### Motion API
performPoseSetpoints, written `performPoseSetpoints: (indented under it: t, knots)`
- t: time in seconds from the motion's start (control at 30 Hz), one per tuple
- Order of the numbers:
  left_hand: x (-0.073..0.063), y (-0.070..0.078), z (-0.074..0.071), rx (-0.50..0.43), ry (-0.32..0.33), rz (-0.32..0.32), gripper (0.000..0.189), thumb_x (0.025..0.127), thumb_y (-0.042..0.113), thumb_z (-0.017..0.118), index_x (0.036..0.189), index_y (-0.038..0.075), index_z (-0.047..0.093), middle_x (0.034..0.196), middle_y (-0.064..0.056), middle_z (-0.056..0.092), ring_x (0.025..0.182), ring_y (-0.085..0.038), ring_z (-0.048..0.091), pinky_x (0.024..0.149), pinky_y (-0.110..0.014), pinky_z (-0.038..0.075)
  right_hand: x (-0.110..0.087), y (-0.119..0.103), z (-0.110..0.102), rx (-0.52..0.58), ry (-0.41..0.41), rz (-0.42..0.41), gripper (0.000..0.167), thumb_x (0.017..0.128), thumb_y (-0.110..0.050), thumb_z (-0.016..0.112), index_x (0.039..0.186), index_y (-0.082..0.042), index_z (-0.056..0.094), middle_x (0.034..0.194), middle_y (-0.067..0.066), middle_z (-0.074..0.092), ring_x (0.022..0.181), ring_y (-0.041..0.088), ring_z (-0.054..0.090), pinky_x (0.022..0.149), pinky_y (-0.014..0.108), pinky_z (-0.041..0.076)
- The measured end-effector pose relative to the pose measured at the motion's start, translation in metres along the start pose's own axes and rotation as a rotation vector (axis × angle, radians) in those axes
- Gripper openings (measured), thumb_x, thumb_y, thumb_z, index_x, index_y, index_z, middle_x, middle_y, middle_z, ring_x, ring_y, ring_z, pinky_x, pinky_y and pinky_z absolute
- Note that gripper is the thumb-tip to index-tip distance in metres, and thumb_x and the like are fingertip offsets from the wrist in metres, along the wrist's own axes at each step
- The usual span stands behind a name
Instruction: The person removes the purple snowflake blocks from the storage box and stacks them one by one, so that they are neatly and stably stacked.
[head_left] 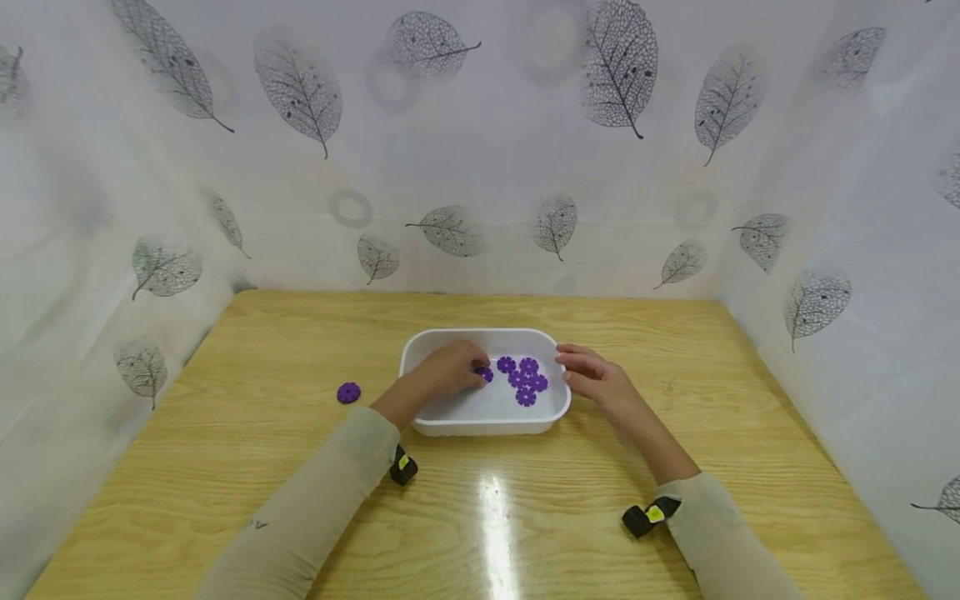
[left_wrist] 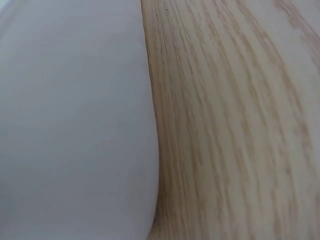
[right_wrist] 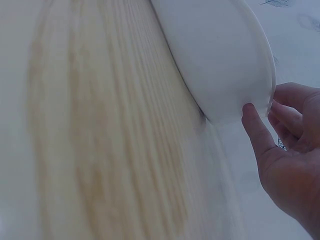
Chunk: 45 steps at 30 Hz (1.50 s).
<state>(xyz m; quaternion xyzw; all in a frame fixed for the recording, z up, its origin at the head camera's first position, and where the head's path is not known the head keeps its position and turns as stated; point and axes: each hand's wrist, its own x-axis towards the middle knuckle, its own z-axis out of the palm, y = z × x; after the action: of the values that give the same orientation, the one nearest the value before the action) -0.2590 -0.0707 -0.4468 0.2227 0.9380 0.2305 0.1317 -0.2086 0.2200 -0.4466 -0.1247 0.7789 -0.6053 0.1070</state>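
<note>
A white plastic tray (head_left: 480,429) sits on the table with several purple notched plastic discs (head_left: 526,397) grouped in its right half. My left hand (head_left: 448,371) reaches over the tray's left side and pinches a purple notched disc (head_left: 487,374) between thumb and fingers, low inside the tray. My right hand (head_left: 603,387) holds the tray's right end; in the right wrist view the thumb presses the outer wall (right_wrist: 220,65) and the other fingers bend at the rim. The left wrist view shows the tray's wall (left_wrist: 75,125) but no hand.
One more purple notched disc (head_left: 348,392) lies on the wooden table (head_left: 285,333) left of the tray. White sheets with a leaf print (head_left: 480,167) hang behind the table and along both sides. A bright reflection streaks the tabletop in front of the tray.
</note>
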Motion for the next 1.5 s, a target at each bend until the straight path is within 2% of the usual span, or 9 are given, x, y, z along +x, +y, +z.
performPoseSetpoints:
  t: [0.17, 0.5, 0.7, 1.03, 1.3, 1.5]
  knots:
    - [-0.0004, 0.0022, -0.0003, -0.005, -0.010, -0.015, 0.037, 0.090, 0.020, 0.076, 0.124, 0.008, 0.069, 0.120, -0.007, 0.069, 0.113, -0.022, 0.061, 0.104, -0.037, 0.048, 0.0003, 0.0009, -0.0001, 0.009, 0.004, -0.006, 0.044, 0.101, -0.023, 0.063, 0.136, 0.002, 0.058, 0.159, 0.008, 0.040, 0.145, 0.035, 0.040, 0.098, 0.019, 0.050]
    - [-0.0033, 0.0020, -0.0015, -0.016, -0.023, 0.008, 0.033, 0.090, 0.023, 0.076, 0.122, 0.015, 0.068, 0.118, -0.004, 0.067, 0.112, -0.020, 0.061, 0.102, -0.037, 0.049, 0.0003, 0.0016, -0.0003, -0.007, 0.003, 0.002, 0.044, 0.100, -0.024, 0.064, 0.136, 0.000, 0.059, 0.159, 0.006, 0.040, 0.146, 0.033, 0.039, 0.100, 0.020, 0.048]
    - [-0.0046, 0.0010, -0.0020, -0.046, -0.038, 0.006, 0.032, 0.092, 0.026, 0.073, 0.123, 0.019, 0.067, 0.112, -0.002, 0.069, 0.103, -0.018, 0.063, 0.095, -0.037, 0.052, 0.0002, 0.0014, 0.0001, -0.003, -0.002, -0.008, 0.045, 0.100, -0.025, 0.064, 0.137, 0.000, 0.058, 0.159, 0.007, 0.040, 0.145, 0.034, 0.039, 0.100, 0.021, 0.049]
    - [-0.0012, -0.0001, -0.0002, -0.021, -0.042, -0.010, 0.040, 0.090, 0.025, 0.075, 0.127, 0.015, 0.064, 0.110, -0.002, 0.069, 0.099, -0.016, 0.063, 0.093, -0.035, 0.052, -0.0006, 0.0024, -0.0005, 0.010, -0.005, -0.014, 0.045, 0.100, -0.026, 0.064, 0.136, 0.000, 0.059, 0.158, 0.007, 0.040, 0.145, 0.033, 0.040, 0.099, 0.021, 0.049]
    - [-0.0027, 0.0018, -0.0015, -0.016, -0.051, -0.020, 0.043, 0.090, 0.023, 0.076, 0.130, 0.015, 0.063, 0.116, -0.003, 0.069, 0.106, -0.018, 0.063, 0.097, -0.036, 0.052, -0.0003, 0.0031, 0.0000, -0.005, -0.002, -0.026, 0.044, 0.101, -0.024, 0.063, 0.136, 0.002, 0.058, 0.158, 0.010, 0.040, 0.144, 0.035, 0.040, 0.100, 0.021, 0.049]
    - [-0.0032, 0.0020, -0.0020, -0.012, -0.044, -0.025, 0.040, 0.091, 0.023, 0.075, 0.129, 0.016, 0.064, 0.115, -0.002, 0.069, 0.104, -0.017, 0.063, 0.095, -0.036, 0.052, -0.0006, 0.0030, -0.0003, 0.018, 0.001, -0.007, 0.043, 0.100, -0.025, 0.065, 0.135, -0.001, 0.060, 0.158, 0.006, 0.041, 0.145, 0.032, 0.040, 0.099, 0.020, 0.049]
